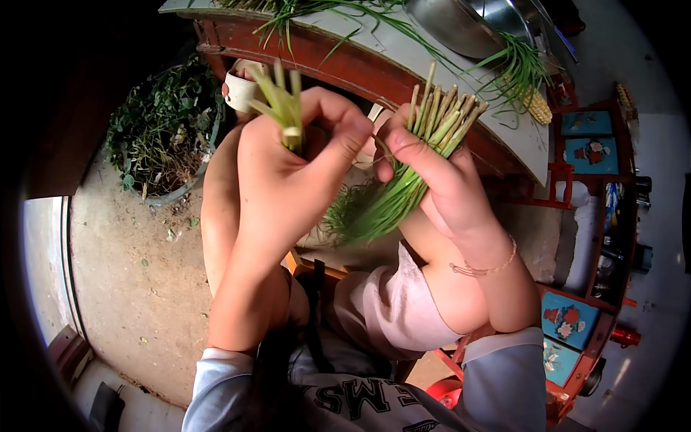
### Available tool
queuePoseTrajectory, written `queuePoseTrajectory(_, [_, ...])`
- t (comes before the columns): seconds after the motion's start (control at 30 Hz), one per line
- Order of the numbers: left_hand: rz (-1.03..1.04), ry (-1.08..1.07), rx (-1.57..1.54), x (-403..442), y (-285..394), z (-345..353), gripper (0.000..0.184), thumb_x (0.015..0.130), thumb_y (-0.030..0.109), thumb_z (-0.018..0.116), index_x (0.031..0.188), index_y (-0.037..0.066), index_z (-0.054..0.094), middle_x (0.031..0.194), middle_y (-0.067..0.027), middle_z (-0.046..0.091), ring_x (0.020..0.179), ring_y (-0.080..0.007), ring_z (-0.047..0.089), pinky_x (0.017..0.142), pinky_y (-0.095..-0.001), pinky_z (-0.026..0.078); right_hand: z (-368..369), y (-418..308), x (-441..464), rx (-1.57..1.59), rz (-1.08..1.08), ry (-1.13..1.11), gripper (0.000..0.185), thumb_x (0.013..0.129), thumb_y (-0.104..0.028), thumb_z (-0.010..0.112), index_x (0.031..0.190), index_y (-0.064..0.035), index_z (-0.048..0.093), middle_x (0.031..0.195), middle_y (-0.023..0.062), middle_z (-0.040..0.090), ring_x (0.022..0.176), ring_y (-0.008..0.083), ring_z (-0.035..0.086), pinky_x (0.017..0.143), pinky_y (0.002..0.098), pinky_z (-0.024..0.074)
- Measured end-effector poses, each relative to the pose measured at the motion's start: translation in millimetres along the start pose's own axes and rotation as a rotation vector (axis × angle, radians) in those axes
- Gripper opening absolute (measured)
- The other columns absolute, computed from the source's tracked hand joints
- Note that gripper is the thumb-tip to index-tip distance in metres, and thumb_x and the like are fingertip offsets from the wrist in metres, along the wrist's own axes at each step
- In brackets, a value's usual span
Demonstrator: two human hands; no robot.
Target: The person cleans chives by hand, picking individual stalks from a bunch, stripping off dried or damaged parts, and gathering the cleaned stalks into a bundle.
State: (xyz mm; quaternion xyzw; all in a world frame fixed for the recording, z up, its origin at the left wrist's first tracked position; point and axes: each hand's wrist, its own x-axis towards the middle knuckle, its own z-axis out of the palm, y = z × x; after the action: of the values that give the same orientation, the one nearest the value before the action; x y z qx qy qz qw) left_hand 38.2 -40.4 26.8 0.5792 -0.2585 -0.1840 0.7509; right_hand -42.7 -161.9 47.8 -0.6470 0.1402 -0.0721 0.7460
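Observation:
My right hand (450, 176) is closed around a thick bundle of green stalks that look like garlic chives (392, 201). Their pale cut ends point up and the green leaves hang down, slightly blurred. A thin brownish strand (381, 147) runs from the bundle, under my right thumb, toward my left fingertips. My left hand (295, 165) is closed too, its thumb and forefinger pinched together at the strand's end. A few pale yellow-green stalks (284, 104) stick up out of its grip, blurred. The hands are close together above my lap.
A table (515, 147) at the top bears more loose green stalks (353, 14), a metal bowl (453, 29) and a corn cob (536, 106). On the left stands a tub of leafy scraps (169, 129), near a white cup-like container (240, 90). A red cabinet (586, 295) lines the right.

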Motion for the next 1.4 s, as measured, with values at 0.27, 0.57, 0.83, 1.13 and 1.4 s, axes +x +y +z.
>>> queuePoseTrajectory(0.27, [-0.012, 0.177, -0.263, 9, -8, -23, 0.016, 0.081, 0.018, 0.056, 0.077, 0.002, 0.056, 0.054, 0.0072, 0.040, 0.042, 0.0004, 0.027, 0.038, -0.0167, 0.017, -2, -10, -2, -0.092, 0.012, 0.032, 0.011, 0.080, -0.014, 0.051, 0.080, -0.0031, 0.050, 0.075, 0.0061, 0.052, 0.057, 0.0087, 0.043, 0.052, 0.0195, 0.0363])
queuePoseTrajectory(0.57, [-0.080, 0.074, -0.294, 6, -1, -15, 0.015, 0.081, 0.018, 0.055, 0.079, 0.003, 0.056, 0.061, 0.0052, 0.046, 0.046, 0.0008, 0.030, 0.040, -0.0155, 0.020, 6, -11, -2, -0.124, 0.069, 0.005, 0.007, 0.071, -0.006, 0.063, 0.073, -0.0012, 0.058, 0.064, -0.0008, 0.056, 0.057, 0.0057, 0.050, 0.050, 0.0191, 0.0401])
queuePoseTrajectory(0.83, [-0.042, -0.145, -0.150, 5, -6, -12, 0.013, 0.072, 0.009, 0.065, 0.076, 0.001, 0.057, 0.066, 0.0028, 0.055, 0.055, 0.0004, 0.044, 0.048, -0.0117, 0.033, 8, -11, -5, -0.195, -0.038, 0.063, 0.008, 0.071, -0.005, 0.063, 0.073, -0.0003, 0.057, 0.066, -0.0005, 0.056, 0.061, 0.0066, 0.051, 0.053, 0.0202, 0.0410])
queuePoseTrajectory(1.13, [-0.079, -0.088, -0.077, 1, -2, -8, 0.008, 0.070, 0.003, 0.064, 0.074, -0.002, 0.059, 0.064, 0.0006, 0.058, 0.056, -0.0011, 0.049, 0.049, -0.0134, 0.038, 8, -15, -3, -0.157, -0.030, 0.175, 0.011, 0.072, -0.008, 0.058, 0.080, 0.0000, 0.056, 0.065, 0.0015, 0.051, 0.048, 0.0063, 0.042, 0.044, 0.0179, 0.0319])
queuePoseTrajectory(1.4, [-0.075, -0.082, -0.016, -3, 0, -1, 0.007, 0.070, 0.003, 0.063, 0.071, -0.002, 0.059, 0.060, 0.0026, 0.054, 0.053, -0.0004, 0.045, 0.046, -0.0141, 0.034, 3, -9, -2, -0.176, -0.132, 0.191, 0.005, 0.070, -0.002, 0.061, 0.074, -0.0003, 0.059, 0.069, 0.0004, 0.058, 0.062, 0.0056, 0.051, 0.055, 0.0194, 0.0410])
